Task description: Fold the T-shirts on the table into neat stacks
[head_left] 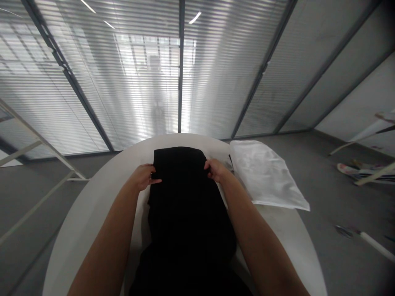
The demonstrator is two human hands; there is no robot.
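A black piece of folded fabric (182, 193), probably a garment, lies lengthwise on the round white table (83, 213) in front of me. Its near end merges with dark cloth at the bottom of the view, so I cannot tell where it stops. My left hand (144, 176) holds the fabric's left edge near the far end, with the thumb lying on top. At the opposite edge, my right hand (215, 169) pinches the fabric with curled fingers. Just right of that hand rests a white translucent bag (262, 174), flat and reaching past the table's edge.
Behind the table stands a glass partition with blinds (212, 82). A pale metal frame (46, 144) rises from the floor at the left. On the right are another pale-legged rack (375, 174) with items beneath and a white pole (377, 246) low down.
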